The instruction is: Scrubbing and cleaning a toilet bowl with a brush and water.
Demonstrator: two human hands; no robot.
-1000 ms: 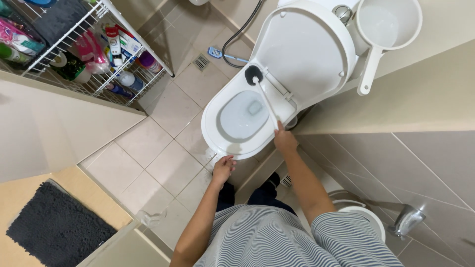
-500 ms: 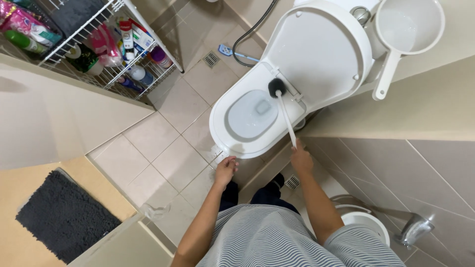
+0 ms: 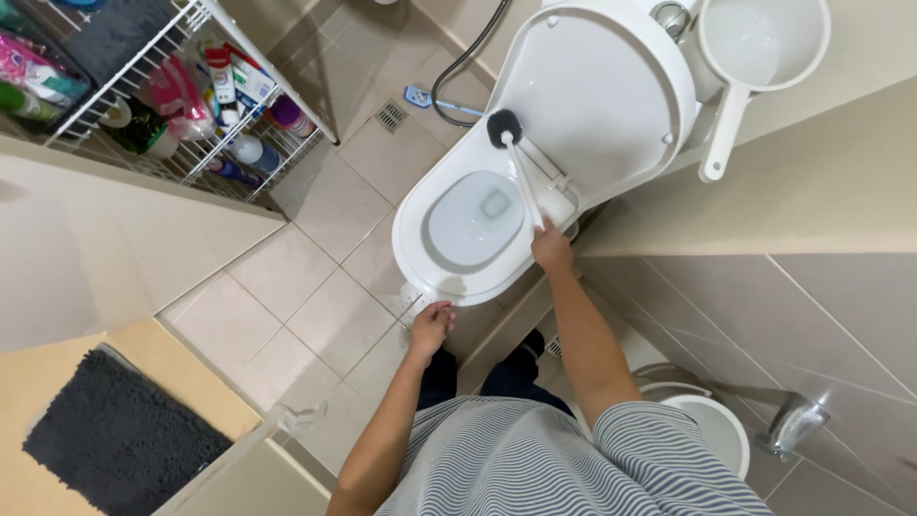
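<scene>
A white toilet (image 3: 420, 263) stands ahead with its lid (image 3: 597, 91) raised and water in the bowl. My right hand (image 3: 551, 249) grips the white handle of a toilet brush (image 3: 521, 172); its black head (image 3: 503, 126) rests on the rim at the back of the seat, near the hinge. My left hand (image 3: 431, 325) hangs just below the front rim of the bowl, fingers loosely curled, holding nothing.
A white wire rack (image 3: 181, 105) with bottles and cleaning products stands at the left. A white dipper (image 3: 755, 57) sits by the cistern at upper right. A black hose (image 3: 458, 62), floor drain (image 3: 390, 117), dark mat (image 3: 115, 440) and a wall tap (image 3: 793, 420) above a white bucket (image 3: 712, 430) are around.
The brush head has moved from the bowl's rim up toward the seat hinge. My right hand shifted with it; my left hand stays near the front rim.
</scene>
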